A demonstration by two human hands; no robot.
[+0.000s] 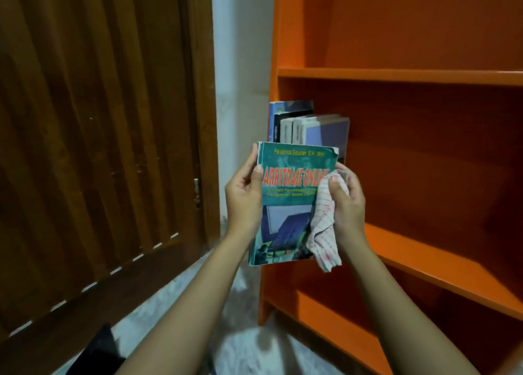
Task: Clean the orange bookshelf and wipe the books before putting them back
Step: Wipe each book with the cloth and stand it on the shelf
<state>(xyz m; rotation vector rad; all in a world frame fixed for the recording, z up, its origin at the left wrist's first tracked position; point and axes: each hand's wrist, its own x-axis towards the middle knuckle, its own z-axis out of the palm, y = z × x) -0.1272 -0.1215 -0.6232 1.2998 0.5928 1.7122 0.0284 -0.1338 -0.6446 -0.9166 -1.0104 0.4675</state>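
Observation:
My left hand [244,197] grips a green book [285,204] with red title letters by its left edge, cover facing me, in front of the orange bookshelf [424,76]. My right hand [346,202] holds a white cloth with red checks [325,233] bunched against the book's right side. Behind the held book, several books [308,128] stand upright at the left end of the middle shelf.
A dark brown slatted wooden door [99,134] fills the left, with a white wall strip [240,49] between it and the shelf. Pale floor [249,346] lies below. A dark object [99,355] sits at the bottom left. The other shelf boards to the right look bare.

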